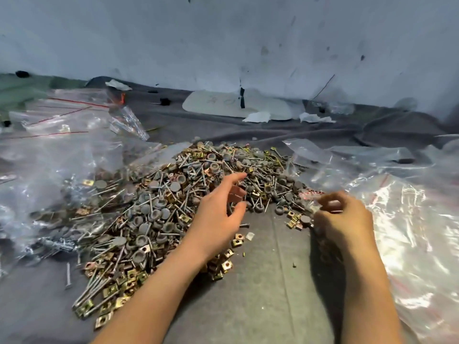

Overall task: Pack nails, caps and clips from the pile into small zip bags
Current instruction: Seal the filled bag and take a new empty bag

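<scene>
A big pile [159,204] of long nails, round grey caps and brass-coloured square clips spreads over a grey cloth. My left hand [218,214] hovers over the pile's right side with fingers spread and loosely bent, and I see nothing held in it. My right hand [342,219] is at the pile's right edge, its fingers curled round a small clear zip bag [314,198] with a red strip. The bag's contents are blurred.
Clear zip bags with red seal lines lie heaped on the left [57,125] and on the right [409,219]. Some left-hand bags hold hardware. A white wall [223,40] stands close behind, with paper scraps and a pale flat object [236,105] at its foot.
</scene>
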`<action>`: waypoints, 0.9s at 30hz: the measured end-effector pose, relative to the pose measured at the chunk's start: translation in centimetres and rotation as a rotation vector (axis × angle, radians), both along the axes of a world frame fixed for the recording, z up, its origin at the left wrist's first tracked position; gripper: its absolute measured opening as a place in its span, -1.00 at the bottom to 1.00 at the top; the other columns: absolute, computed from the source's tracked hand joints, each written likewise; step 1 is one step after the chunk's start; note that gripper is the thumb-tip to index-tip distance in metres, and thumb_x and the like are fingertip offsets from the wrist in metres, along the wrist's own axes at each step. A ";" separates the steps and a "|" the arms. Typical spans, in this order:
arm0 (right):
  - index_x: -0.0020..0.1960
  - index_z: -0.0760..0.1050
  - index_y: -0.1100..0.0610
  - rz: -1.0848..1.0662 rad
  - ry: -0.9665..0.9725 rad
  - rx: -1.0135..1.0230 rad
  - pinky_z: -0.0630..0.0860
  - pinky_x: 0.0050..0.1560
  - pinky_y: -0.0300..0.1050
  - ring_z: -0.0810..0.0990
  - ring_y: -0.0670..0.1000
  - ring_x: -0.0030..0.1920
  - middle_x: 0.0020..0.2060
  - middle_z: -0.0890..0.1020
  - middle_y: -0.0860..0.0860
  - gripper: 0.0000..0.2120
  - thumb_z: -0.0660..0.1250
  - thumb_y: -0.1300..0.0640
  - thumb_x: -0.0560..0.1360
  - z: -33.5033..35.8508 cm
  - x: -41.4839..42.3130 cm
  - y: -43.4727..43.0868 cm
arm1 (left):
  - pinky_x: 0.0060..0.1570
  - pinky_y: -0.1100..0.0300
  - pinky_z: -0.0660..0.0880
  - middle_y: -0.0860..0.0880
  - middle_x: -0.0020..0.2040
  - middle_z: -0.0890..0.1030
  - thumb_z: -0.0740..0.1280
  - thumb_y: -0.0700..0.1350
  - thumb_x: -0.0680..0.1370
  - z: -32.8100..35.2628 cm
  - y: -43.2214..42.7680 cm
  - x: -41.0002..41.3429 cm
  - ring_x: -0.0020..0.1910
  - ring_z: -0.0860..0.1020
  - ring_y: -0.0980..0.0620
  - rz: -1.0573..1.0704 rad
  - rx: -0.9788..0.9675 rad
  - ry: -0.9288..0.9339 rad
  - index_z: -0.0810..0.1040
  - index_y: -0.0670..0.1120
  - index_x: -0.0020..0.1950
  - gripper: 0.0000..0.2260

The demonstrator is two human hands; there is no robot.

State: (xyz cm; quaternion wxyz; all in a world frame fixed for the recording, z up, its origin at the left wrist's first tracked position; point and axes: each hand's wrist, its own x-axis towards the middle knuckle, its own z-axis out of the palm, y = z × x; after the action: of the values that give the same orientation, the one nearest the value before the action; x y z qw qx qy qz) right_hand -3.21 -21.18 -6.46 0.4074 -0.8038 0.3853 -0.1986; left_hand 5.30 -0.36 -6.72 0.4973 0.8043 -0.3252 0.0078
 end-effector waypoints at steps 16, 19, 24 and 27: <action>0.16 0.53 0.08 -0.005 0.212 -0.083 0.33 -0.38 -0.24 0.54 0.05 -0.26 -0.10 0.62 0.16 -0.58 0.40 0.37 0.35 0.2 -0.6 0.1 | 0.01 0.14 0.55 0.11 -0.10 0.64 0.28 -0.27 0.59 -0.5 0.3 -1.1 -0.11 0.61 0.16 -0.093 -0.054 0.023 0.42 0.16 0.31 -0.59; 0.17 0.42 0.10 -0.027 0.350 -0.102 0.46 -0.19 -0.08 0.57 0.17 -0.10 -0.01 0.56 0.16 -0.50 0.55 0.11 0.32 0.6 -0.8 0.5 | -0.04 0.13 0.57 0.10 -0.11 0.64 0.27 -0.27 0.60 -0.6 0.2 -1.3 -0.13 0.62 0.16 -0.140 -0.040 0.024 0.39 0.14 0.34 -0.59; 0.15 0.43 0.10 -0.046 0.366 -0.110 0.51 -0.05 -0.01 0.55 0.18 -0.06 -0.07 0.56 0.13 -0.62 0.47 0.12 0.40 1.0 -0.7 0.6 | -0.02 0.17 0.58 0.10 -0.13 0.64 0.27 -0.28 0.60 -0.7 0.1 -1.3 -0.11 0.62 0.18 -0.157 -0.050 0.019 0.43 0.10 0.34 -0.61; 0.01 0.57 0.11 -0.102 0.285 -0.046 0.51 -0.14 -0.05 0.58 0.15 -0.19 -0.19 0.61 0.11 -0.78 0.46 0.23 0.37 1.1 -1.4 0.0 | -0.02 0.20 0.57 0.11 -0.14 0.64 0.27 -0.27 0.60 -0.8 0.2 -1.3 -0.12 0.62 0.18 -0.167 -0.046 0.012 0.45 0.08 0.34 -0.63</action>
State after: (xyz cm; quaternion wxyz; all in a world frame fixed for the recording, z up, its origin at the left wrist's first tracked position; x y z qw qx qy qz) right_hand -4.62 -21.15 -5.33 0.3193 -0.8123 0.4750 -0.1118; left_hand 3.99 -0.18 -7.49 0.5163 0.7628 -0.3880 -0.0310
